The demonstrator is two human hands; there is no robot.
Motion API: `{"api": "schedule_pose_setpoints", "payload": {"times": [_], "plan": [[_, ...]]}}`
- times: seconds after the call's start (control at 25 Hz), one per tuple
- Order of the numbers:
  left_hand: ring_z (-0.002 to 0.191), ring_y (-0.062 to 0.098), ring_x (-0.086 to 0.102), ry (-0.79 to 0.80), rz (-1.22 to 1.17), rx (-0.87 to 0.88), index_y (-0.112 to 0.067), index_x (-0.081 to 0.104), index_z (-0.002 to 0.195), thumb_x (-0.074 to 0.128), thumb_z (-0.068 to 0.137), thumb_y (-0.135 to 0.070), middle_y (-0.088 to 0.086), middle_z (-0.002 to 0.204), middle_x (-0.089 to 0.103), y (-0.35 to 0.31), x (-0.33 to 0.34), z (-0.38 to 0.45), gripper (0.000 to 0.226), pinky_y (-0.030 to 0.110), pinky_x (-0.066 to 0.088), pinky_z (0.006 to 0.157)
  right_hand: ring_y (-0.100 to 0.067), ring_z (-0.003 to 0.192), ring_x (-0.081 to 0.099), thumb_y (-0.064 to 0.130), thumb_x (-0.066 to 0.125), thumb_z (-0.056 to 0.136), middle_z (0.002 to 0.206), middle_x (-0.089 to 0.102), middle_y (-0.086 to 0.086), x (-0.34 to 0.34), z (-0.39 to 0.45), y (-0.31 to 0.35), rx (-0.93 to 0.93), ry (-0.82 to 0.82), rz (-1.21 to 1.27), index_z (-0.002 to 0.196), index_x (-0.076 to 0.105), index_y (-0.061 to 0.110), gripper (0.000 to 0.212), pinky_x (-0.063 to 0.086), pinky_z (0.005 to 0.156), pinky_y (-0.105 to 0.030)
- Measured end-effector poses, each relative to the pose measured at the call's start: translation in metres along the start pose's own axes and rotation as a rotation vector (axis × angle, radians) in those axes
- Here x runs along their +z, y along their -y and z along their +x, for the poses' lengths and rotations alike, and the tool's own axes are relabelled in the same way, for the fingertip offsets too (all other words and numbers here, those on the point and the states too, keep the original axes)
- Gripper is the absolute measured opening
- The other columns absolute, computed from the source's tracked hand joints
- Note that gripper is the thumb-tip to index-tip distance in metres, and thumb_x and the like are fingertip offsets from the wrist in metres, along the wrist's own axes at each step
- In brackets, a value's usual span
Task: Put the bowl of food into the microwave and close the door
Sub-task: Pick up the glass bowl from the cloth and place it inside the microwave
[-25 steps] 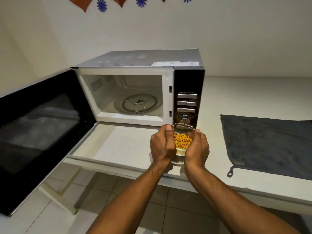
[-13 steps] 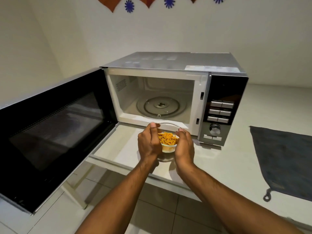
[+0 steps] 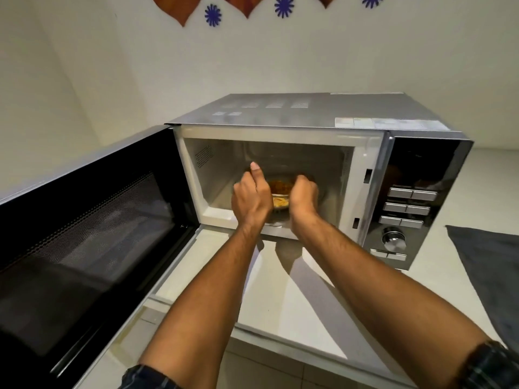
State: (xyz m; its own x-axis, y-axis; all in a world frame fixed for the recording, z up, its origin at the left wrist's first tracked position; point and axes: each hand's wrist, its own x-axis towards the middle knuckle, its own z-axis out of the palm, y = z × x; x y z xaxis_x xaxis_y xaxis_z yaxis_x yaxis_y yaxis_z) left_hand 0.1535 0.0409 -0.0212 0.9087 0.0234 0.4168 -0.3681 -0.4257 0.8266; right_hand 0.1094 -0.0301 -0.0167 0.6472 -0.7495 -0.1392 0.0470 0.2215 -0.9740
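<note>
Both hands cup a small clear glass bowl from opposite sides: the left hand (image 3: 250,198) curls round its left wall with the thumb raised, and the right hand (image 3: 304,196) closes on its right wall. The two-sided hold presumably keeps the bowl level so that nothing spills. The bowl (image 3: 280,202), filled with orange food (image 3: 279,186), sits between the palms inside the cavity of the microwave (image 3: 283,164), just past the front sill; whether its base touches the turntable cannot be told, as the hands hide it. The forearms reach in through the opening over the white counter (image 3: 280,299). The black door (image 3: 84,240) stands swung fully out to the left, clear of the arms, and is not yet closed. The control panel (image 3: 407,209), with buttons and a dial, lies right of the cavity. A dark grey cloth (image 3: 488,265) lies on the counter further right.
</note>
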Motion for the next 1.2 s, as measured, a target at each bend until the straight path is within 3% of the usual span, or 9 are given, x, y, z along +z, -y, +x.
{"api": "schedule_pose_setpoints", "payload": {"times": [0.12,0.32,0.44,0.6,0.76,0.88,1.08,1.16,1.2], "plan": [[0.068,0.023,0.061,0.083,0.013,-0.105,-0.019,0.054,0.062,0.034,0.102,-0.036,-0.001,0.064,0.058,0.008,0.016,0.028,0.048,0.025,0.033,0.054,-0.028,0.1,0.064,0.038,0.038,0.1,0.107,0.069,-0.012,0.018,0.027,0.006,0.008,-0.034,-0.039,0.083,0.061,0.022,0.033,0.054,0.095,-0.046],[0.085,0.026,0.065,0.169,-0.017,-0.178,-0.014,0.069,0.096,0.022,0.103,-0.053,0.008,0.095,0.071,0.023,0.039,0.061,0.062,0.03,0.043,0.073,-0.038,0.114,0.062,0.036,0.031,0.106,0.119,0.066,-0.021,0.037,0.072,0.008,-0.028,-0.019,-0.209,0.117,0.065,0.006,0.047,0.046,0.106,-0.049],[0.077,0.024,0.063,0.182,-0.032,-0.088,-0.02,0.058,0.077,0.014,0.102,-0.058,0.006,0.078,0.065,0.028,0.052,0.074,0.063,0.033,0.048,0.08,-0.037,0.11,0.063,0.036,0.03,0.106,0.117,0.067,-0.021,0.041,0.085,0.002,-0.083,-0.022,-0.251,0.12,0.064,0.006,0.048,0.048,0.102,-0.049],[0.064,0.011,0.052,0.233,-0.041,-0.077,-0.023,0.056,0.081,0.013,0.101,-0.06,-0.003,0.068,0.055,0.034,0.063,0.078,0.06,0.024,0.032,0.063,-0.036,0.103,0.065,0.039,0.027,0.103,0.106,0.069,-0.017,0.042,0.097,-0.005,-0.118,-0.054,-0.295,0.099,0.063,0.015,0.044,0.049,0.101,-0.052],[0.065,0.012,0.053,0.275,-0.064,-0.082,-0.016,0.059,0.093,0.012,0.1,-0.062,-0.001,0.07,0.056,0.038,0.068,0.081,0.066,0.024,0.03,0.062,-0.036,0.097,0.066,0.034,0.027,0.104,0.088,0.063,-0.013,0.039,0.099,-0.008,-0.129,-0.077,-0.342,0.073,0.053,0.021,0.042,0.05,0.099,-0.054],[0.065,0.014,0.053,0.293,-0.065,-0.088,-0.015,0.059,0.093,0.012,0.1,-0.061,0.002,0.072,0.057,0.038,0.07,0.08,0.066,0.026,0.033,0.065,-0.042,0.105,0.063,0.028,0.026,0.105,0.1,0.064,-0.021,0.038,0.1,-0.008,-0.108,-0.035,-0.346,0.082,0.059,0.011,0.044,0.049,0.1,-0.054],[0.068,0.012,0.054,0.321,-0.051,-0.103,-0.017,0.06,0.105,0.009,0.099,-0.063,-0.002,0.075,0.058,0.038,0.07,0.079,0.069,0.031,0.037,0.074,-0.035,0.099,0.06,0.023,0.025,0.107,0.093,0.053,-0.012,0.036,0.108,-0.011,-0.104,-0.005,-0.345,0.082,0.047,0.014,0.035,0.048,0.101,-0.053],[0.069,0.012,0.054,0.346,0.002,-0.087,-0.019,0.059,0.106,0.007,0.099,-0.063,-0.004,0.077,0.056,0.036,0.067,0.079,0.069,0.034,0.037,0.077,-0.035,0.099,0.064,0.037,0.026,0.106,0.089,0.062,-0.01,0.032,0.103,-0.01,-0.105,-0.028,-0.332,0.081,0.056,0.017,0.044,0.049,0.101,-0.052],[0.072,0.014,0.055,0.353,0.023,-0.08,-0.019,0.059,0.106,0.007,0.099,-0.063,-0.002,0.082,0.058,0.035,0.065,0.079,0.069,0.034,0.037,0.079,-0.034,0.101,0.064,0.046,0.026,0.105,0.097,0.066,-0.011,0.03,0.101,-0.009,-0.09,-0.032,-0.327,0.094,0.063,0.018,0.047,0.049,0.102,-0.051]]}}
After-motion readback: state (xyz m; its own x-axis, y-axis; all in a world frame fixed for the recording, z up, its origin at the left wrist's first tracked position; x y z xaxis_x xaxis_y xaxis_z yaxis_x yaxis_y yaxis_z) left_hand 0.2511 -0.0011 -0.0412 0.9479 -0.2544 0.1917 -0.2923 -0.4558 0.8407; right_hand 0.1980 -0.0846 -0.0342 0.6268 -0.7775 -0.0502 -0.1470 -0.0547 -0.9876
